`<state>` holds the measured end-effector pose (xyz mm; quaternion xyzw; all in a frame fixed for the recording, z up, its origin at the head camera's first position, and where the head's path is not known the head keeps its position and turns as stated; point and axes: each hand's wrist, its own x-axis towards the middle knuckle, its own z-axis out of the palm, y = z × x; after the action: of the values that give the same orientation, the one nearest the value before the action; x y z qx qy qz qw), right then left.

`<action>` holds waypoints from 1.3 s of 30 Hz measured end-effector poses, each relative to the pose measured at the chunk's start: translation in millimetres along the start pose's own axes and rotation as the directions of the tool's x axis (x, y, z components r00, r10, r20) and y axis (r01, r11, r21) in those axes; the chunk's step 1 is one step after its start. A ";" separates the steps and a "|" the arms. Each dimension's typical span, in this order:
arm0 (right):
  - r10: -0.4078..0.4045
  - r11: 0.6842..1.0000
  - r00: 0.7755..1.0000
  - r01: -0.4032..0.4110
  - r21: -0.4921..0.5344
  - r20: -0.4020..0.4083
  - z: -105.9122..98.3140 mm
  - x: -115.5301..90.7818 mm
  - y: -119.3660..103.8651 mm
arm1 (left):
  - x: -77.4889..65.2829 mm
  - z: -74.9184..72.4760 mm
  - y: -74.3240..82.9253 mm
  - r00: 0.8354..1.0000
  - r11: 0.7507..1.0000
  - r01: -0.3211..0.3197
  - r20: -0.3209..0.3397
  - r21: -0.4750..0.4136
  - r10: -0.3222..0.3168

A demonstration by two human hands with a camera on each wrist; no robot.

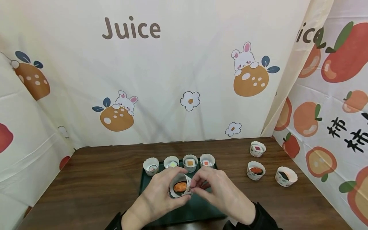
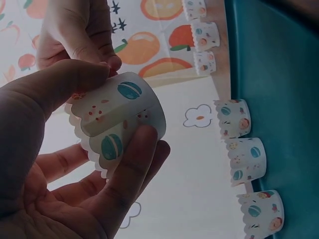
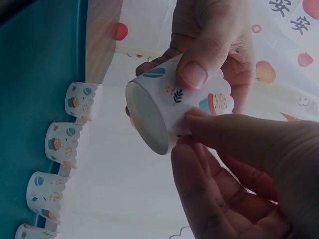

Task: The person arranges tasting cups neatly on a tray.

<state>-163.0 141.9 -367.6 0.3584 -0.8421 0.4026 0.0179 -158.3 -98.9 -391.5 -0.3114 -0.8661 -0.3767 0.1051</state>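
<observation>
My left hand (image 1: 159, 191) holds a white paper baking cup (image 2: 119, 109) with a scalloped rim and printed pastries, its thumb and fingers curled round the wall. Inside the cup is a small sushi-like piece (image 1: 180, 187) with an orange top and a dark edge. From the other side my right hand (image 1: 221, 191) pinches the cup's wall between thumb and fingers. In the right wrist view the right thumb (image 3: 204, 122) lies against the printed side. The cup is held above a dark green tray (image 1: 189, 210), its opening facing up toward the head camera.
Several similar cups (image 1: 190, 163) stand in a row along the tray's far edge, each with a small piece inside. Three more sit on the wooden table (image 1: 95, 182) at the right, one holding an orange-topped piece (image 1: 256, 170). Printed cloth (image 1: 184, 70) encloses the back and sides.
</observation>
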 end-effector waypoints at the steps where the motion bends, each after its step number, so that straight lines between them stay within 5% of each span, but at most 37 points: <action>1: -0.012 1.000 1.000 0.012 -0.003 0.001 -0.5 -0.1 0.1 | 0.0 0.4 -0.1 1.000 1.000 -0.010 -0.003 0.001 0.010; 9: -0.001 1.000 0.998 0.000 0.018 0.069 -7.3 -0.8 0.9 | -1.0 -1.5 -4.8 1.000 1.000 -0.017 0.014 0.001 0.017; 18: 0.114 0.993 0.987 -0.112 -0.026 0.114 -18.2 -5.2 0.9 | -14.9 -12.8 -20.9 0.999 0.986 0.029 0.013 0.163 -0.032; 23: 0.123 0.991 0.986 -0.117 -0.057 0.110 -23.7 -6.4 1.1 | -22.1 -19.4 -34.9 0.997 0.983 0.063 0.033 0.171 -0.070; 28: 0.108 0.993 0.988 -0.102 -0.058 0.114 -28.2 -7.4 2.3 | -32.2 -25.4 -50.1 0.975 0.971 0.164 0.119 0.171 -0.186; 32: 0.103 0.993 0.989 -0.096 -0.072 0.105 -30.9 -8.0 3.3 | -39.4 -27.5 -63.1 0.961 0.963 0.182 0.170 0.201 -0.217; 39: 0.121 0.986 0.987 -0.107 -0.124 0.104 -32.7 -7.1 8.8 | -45.2 -24.1 -77.0 0.939 0.940 0.248 0.180 0.236 -0.293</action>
<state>-171.5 172.4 -353.6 0.3297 -0.8832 0.3320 -0.0310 -171.8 -177.3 -438.8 -0.2143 -0.9418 -0.2590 -0.0090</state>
